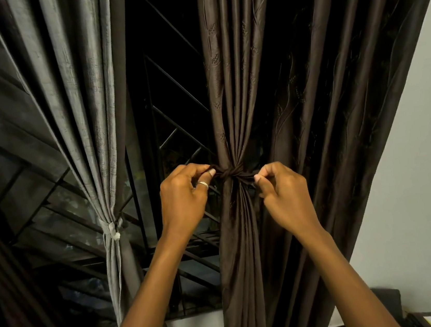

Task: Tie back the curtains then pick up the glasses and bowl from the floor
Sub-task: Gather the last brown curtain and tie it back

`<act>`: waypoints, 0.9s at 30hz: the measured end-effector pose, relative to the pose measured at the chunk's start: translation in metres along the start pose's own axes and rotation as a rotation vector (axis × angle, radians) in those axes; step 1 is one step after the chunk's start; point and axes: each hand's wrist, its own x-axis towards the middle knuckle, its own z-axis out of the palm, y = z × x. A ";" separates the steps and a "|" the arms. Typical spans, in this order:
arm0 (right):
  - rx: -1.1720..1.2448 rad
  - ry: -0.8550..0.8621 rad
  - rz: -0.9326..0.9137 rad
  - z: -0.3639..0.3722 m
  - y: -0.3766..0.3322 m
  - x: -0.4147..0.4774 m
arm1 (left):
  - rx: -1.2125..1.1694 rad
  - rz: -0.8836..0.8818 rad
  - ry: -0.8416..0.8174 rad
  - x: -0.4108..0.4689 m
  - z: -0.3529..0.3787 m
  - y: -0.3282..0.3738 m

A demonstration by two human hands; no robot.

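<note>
A dark brown curtain (274, 80) hangs right of centre, gathered at mid-height by a brown tie (230, 173) knotted around it. My left hand (183, 194) pinches the tie's left end, a ring on one finger. My right hand (283, 190) pinches the tie's right end. Both ends are pulled outward from the knot. To the left, a grey curtain (84, 98) is gathered by a pale tie (112, 230). The glasses and bowl are out of view.
A dark window with a diagonal metal grille (173, 92) lies between the two curtains. A pale wall (413, 166) stands at the right. A dark piece of furniture (389, 302) sits at the bottom right corner.
</note>
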 end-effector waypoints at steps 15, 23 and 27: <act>0.184 -0.069 0.219 0.024 0.001 -0.010 | -0.223 -0.287 -0.053 -0.022 0.023 0.001; 0.102 -0.027 0.278 0.026 0.015 -0.020 | -0.294 -0.290 -0.126 -0.029 0.040 -0.008; -0.032 0.164 0.314 0.014 0.035 -0.023 | -0.305 -0.288 -0.210 -0.035 0.055 -0.011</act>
